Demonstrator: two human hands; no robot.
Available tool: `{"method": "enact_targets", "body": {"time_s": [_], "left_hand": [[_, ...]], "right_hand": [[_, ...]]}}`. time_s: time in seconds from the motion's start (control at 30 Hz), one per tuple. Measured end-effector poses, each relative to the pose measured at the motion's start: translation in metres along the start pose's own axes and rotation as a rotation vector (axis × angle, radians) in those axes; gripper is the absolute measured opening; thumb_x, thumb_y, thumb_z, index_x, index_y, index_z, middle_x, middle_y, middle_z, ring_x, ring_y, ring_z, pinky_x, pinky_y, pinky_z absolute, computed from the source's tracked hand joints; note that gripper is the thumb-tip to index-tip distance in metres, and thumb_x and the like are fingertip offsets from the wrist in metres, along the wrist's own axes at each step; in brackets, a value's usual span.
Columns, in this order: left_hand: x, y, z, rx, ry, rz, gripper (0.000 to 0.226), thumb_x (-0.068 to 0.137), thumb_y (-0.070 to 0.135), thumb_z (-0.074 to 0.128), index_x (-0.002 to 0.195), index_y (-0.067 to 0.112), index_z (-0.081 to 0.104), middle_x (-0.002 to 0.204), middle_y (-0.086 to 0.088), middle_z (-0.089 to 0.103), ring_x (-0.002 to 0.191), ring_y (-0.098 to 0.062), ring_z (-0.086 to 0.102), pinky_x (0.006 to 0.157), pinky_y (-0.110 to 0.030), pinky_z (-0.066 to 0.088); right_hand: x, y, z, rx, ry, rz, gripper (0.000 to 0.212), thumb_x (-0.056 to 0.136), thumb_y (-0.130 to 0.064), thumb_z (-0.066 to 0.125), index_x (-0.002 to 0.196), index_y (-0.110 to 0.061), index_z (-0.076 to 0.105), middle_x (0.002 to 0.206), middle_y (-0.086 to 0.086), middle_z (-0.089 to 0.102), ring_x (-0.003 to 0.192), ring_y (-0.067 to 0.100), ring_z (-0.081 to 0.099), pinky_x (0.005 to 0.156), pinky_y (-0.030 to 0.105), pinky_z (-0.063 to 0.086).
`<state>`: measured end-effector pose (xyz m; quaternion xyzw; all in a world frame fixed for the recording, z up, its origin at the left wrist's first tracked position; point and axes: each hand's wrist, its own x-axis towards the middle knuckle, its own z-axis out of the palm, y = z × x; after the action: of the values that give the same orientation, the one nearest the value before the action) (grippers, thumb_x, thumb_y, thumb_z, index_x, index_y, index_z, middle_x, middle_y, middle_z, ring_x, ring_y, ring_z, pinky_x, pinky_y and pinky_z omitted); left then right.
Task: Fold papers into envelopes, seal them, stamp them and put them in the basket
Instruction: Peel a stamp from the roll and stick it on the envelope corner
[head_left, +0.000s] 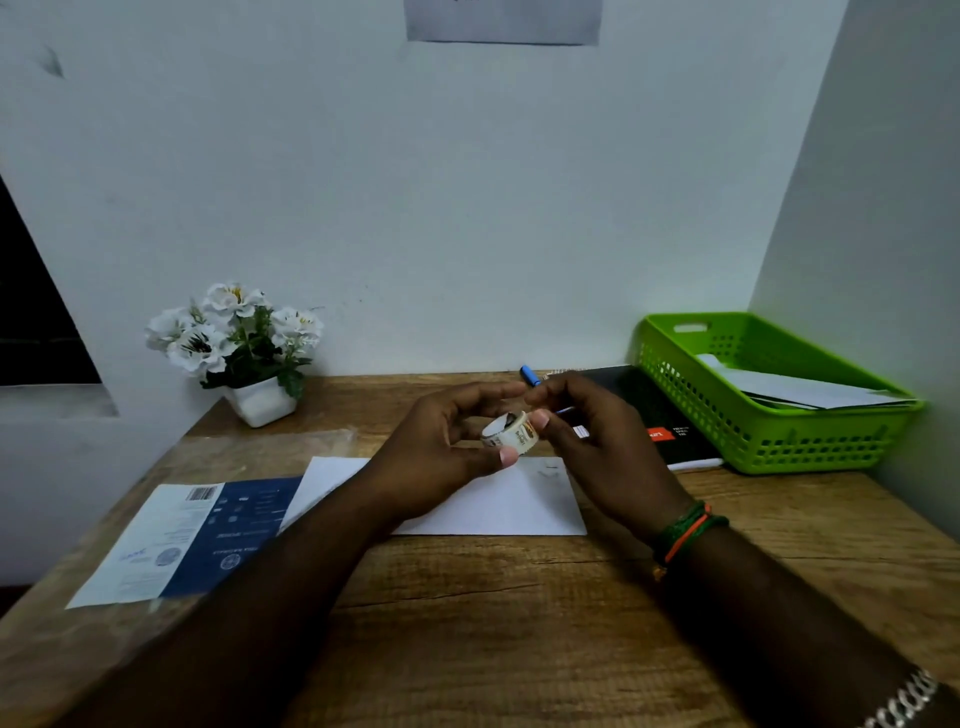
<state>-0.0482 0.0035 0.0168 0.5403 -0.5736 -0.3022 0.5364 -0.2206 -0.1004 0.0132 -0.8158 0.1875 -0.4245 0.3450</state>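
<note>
Here both hands meet above the middle of the wooden counter (467, 597), sharing a small roll of stamps (510, 432). The left hand (441, 441) curls around the roll from the left, its thumb pressed under the near edge and its fingers arched over the top. The right hand (597, 447) closes in from the right, its thumb tip touching the roll's right side; green and orange bands (685, 530) circle that wrist. Directly below the hands a white envelope (498, 504) lies flat on the counter. To its left, touching it, lies a blue and white printed sheet (197, 535) under clear plastic. At the far left stands a white pot of white flowers (239, 343). To the right, a green basket (769, 431) sits against the wall with white envelopes (800, 389) already inside. A black notebook (660, 415) lies just left of the basket, and a blue pen (530, 375) shows behind the hands.
</note>
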Motion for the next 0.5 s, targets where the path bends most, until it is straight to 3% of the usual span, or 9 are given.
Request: {"method": "enact_targets", "body": {"time_s": [0.07,0.17,0.5], "left_hand": [[0.0000,0.0000,-0.0006,0.008,-0.001,-0.001,0.060,0.085,-0.002,0.077,0.138,0.023,0.062,0.127,0.001,0.072,0.117,-0.016,0.069,0.096,-0.034,0.057],[-0.0008,0.0005,0.0004,0.036,-0.001,-0.004,0.060,0.085,-0.001,0.078,0.136,0.025,0.063,0.123,0.003,0.073,0.114,-0.013,0.070,0.092,-0.029,0.058],[0.0013,0.0023,-0.0023,0.165,0.030,-0.013,0.042,0.088,0.001,0.075,0.124,0.023,0.072,0.116,0.010,0.075,0.106,-0.004,0.071,0.086,-0.016,0.053]], "right_hand": [[-0.0001,-0.0011,-0.0003,0.004,-0.004,-0.003,0.014,0.095,-0.013,0.069,0.098,-0.026,0.068,0.095,-0.013,0.074,0.091,0.004,0.070,0.080,0.023,0.056],[-0.0006,-0.0007,0.0003,-0.035,-0.008,-0.013,0.023,0.094,-0.011,0.068,0.087,-0.032,0.065,0.088,-0.016,0.073,0.088,0.002,0.070,0.079,0.018,0.053],[-0.0011,0.0024,0.0059,-0.287,0.011,-0.105,0.012,0.095,-0.008,0.061,0.091,-0.018,0.058,0.089,-0.008,0.060,0.082,0.005,0.057,0.069,0.020,0.043]]}}
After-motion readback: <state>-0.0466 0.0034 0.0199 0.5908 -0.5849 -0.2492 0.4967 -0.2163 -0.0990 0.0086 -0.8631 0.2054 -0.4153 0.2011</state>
